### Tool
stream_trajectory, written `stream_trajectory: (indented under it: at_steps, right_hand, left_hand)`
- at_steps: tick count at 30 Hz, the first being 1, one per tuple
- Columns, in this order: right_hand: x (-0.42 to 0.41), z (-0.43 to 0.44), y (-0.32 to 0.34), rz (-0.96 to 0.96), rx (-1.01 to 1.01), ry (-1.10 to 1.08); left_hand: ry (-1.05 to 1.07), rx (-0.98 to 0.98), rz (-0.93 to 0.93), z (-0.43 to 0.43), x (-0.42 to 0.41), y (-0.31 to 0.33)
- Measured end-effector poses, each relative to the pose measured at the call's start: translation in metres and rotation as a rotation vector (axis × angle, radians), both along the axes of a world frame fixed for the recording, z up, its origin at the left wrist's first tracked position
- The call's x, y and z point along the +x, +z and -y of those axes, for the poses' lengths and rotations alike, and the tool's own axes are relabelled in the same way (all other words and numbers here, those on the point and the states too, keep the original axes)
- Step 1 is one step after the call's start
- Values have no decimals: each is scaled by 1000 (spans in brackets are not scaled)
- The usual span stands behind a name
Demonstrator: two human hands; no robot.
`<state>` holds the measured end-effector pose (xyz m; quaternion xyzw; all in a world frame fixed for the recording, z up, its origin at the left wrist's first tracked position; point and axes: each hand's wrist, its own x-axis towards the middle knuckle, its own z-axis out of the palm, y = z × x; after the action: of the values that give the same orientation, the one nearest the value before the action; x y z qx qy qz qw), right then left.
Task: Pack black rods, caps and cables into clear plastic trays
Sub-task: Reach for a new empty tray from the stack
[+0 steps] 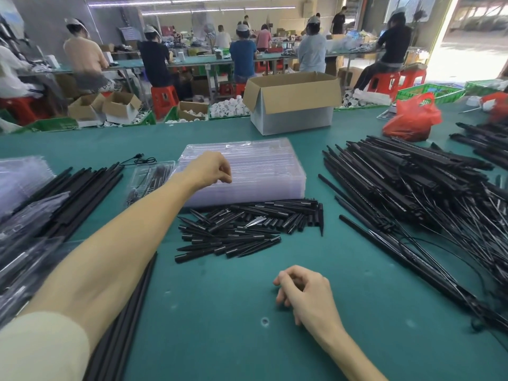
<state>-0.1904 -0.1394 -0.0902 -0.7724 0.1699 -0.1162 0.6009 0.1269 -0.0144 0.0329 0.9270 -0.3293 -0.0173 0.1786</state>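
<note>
While the right hand [305, 295] lies slack and empty, the left hand [211, 169] curls over trays [264, 166], grip unclear.

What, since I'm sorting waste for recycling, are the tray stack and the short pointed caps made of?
Tray stack: thin clear plastic, glossy, with glinting edges. Pointed caps: probably moulded black plastic, satin, showing soft highlights; coated metal cannot be ruled out.

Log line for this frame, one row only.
left hand curled over clear tray stack, grip unclear | right hand idle on table | caps pile untouched
</note>
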Motion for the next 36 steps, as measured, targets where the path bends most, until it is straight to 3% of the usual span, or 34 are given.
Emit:
stream_trajectory:
  at_steps: [7, 12, 17, 23, 30, 33, 36]
  right_hand:
    - [2, 0, -1, 7, -12, -4]
    - [2, 0, -1, -2, -12, -6]
    - [1, 0, -1, -3, -8, -7]
    - [1, -1, 0, -16, -4, -11]
    - [0, -2, 1, -30, -1, -7]
    - [1, 0, 1, -31, -9, -8]
    - [2, 1, 2, -27, -14, -10]
  left_hand:
    - [-16, 68, 97, 4, 3, -5]
    - [-129, 259, 314, 8, -10, -6]
    - [-165, 236, 427, 3, -9, -13]
    - [-65, 183, 542, 7, -6, -12]
    - [157, 320, 511, 30, -5, -20]
    - [153, 247, 516, 35, -3, -27]
    - [176, 16, 416, 35, 2, -26]
